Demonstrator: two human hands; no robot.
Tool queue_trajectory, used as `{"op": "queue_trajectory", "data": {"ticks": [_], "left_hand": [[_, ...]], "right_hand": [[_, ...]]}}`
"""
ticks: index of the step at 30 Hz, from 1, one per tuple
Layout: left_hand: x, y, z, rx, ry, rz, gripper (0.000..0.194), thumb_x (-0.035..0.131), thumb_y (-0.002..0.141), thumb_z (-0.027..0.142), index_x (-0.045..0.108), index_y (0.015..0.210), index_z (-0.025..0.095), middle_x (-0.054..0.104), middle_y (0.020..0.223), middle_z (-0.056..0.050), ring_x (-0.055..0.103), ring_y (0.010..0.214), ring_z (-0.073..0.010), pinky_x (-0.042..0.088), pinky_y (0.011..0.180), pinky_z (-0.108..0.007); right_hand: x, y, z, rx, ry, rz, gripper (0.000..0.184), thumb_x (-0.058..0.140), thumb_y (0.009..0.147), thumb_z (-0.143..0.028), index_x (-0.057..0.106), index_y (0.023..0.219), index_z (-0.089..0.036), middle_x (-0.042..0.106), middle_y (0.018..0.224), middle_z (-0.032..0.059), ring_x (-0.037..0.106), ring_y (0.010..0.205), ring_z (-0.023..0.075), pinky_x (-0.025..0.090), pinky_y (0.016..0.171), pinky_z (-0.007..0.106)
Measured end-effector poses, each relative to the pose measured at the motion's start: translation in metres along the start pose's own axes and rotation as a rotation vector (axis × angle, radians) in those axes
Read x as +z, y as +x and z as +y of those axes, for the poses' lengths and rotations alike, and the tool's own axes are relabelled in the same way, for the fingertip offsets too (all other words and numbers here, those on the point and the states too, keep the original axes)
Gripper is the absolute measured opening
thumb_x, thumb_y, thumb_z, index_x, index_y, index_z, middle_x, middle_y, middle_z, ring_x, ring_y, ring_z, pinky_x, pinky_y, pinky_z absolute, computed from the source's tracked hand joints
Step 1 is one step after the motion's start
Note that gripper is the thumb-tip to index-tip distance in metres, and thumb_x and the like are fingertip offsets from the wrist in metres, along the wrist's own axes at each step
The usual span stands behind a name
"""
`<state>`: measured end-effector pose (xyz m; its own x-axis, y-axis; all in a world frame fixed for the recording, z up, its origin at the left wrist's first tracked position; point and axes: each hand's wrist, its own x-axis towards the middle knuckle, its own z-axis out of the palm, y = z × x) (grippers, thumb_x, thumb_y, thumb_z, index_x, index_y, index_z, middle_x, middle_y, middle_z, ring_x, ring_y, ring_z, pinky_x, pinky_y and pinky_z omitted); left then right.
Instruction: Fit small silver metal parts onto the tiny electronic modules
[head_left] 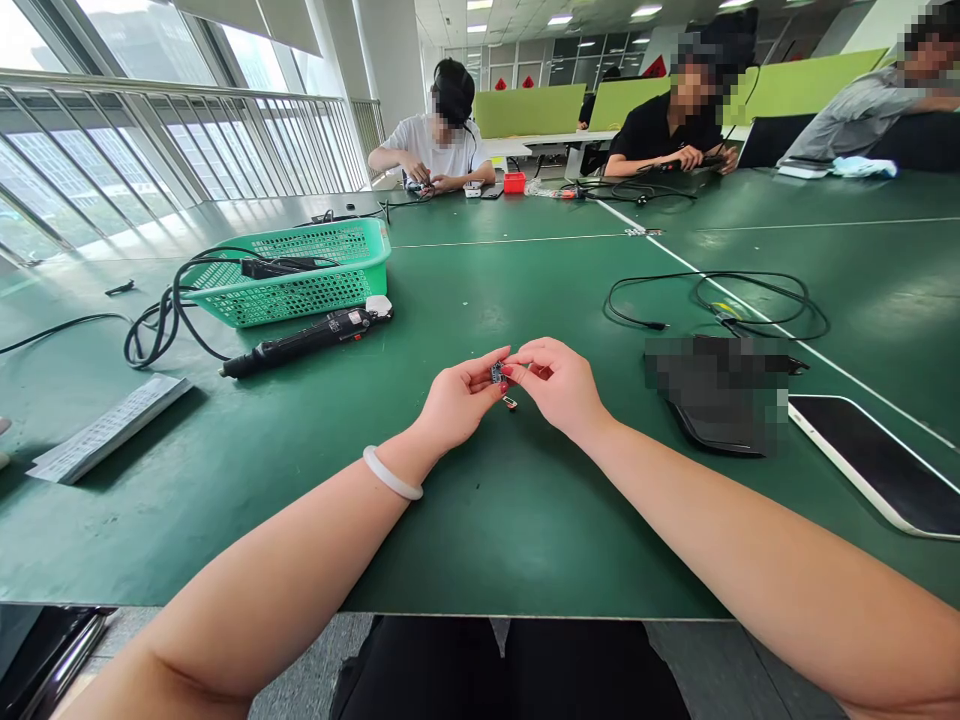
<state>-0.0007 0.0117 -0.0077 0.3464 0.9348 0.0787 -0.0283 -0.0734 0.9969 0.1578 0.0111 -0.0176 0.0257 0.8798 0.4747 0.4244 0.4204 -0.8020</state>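
The fingers (489,360) of our left hand (456,402), in the head view, are clamped on a small blue-grey part (497,373); those of our right hand (561,385) meet it from the other side, though we cannot tell whether they pinch it or merely touch; the part is held above the worktop (480,545), right of the green basket (300,292) and nearer to us than it. A tiny loose piece (510,403) shows just below the hands, likewise right of the basket; the black electric screwdriver (307,338) lies close along the basket's near side. We judge the step in hand to be fine, two-handed work on the part; the next move calls for a light, steady left pinch and exact turning or placing by the right fingertips.
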Motion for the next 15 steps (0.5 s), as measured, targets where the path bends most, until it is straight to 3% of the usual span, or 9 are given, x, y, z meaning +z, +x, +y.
{"op": "queue_trajectory", "data": {"ticks": [6, 15], "left_hand": [[-0.0019, 0.0026, -0.0056, 0.036, 0.028, 0.024, 0.051, 0.066, 0.076, 0.014, 0.061, 0.126, 0.016, 0.070, 0.118, -0.007, 0.066, 0.108, -0.0207, 0.051, 0.101, -0.038], [-0.0016, 0.0007, -0.0015, 0.088, 0.209, 0.053, 0.044, 0.062, 0.079, 0.014, 0.063, 0.123, 0.017, 0.071, 0.116, -0.006, 0.068, 0.104, -0.0196, 0.052, 0.097, -0.035]], "right_hand": [[0.0016, -0.0010, -0.0016, -0.023, -0.005, 0.001, 0.010, 0.069, 0.077, -0.028, 0.077, 0.083, -0.024, 0.065, 0.090, 0.0026, 0.049, 0.059, 0.0099, 0.045, 0.059, 0.029], [0.0024, -0.0018, -0.0093, -0.031, -0.040, 0.047, 0.006, 0.069, 0.076, -0.022, 0.074, 0.074, -0.023, 0.066, 0.086, 0.0018, 0.048, 0.057, 0.0097, 0.045, 0.058, 0.029]]}}
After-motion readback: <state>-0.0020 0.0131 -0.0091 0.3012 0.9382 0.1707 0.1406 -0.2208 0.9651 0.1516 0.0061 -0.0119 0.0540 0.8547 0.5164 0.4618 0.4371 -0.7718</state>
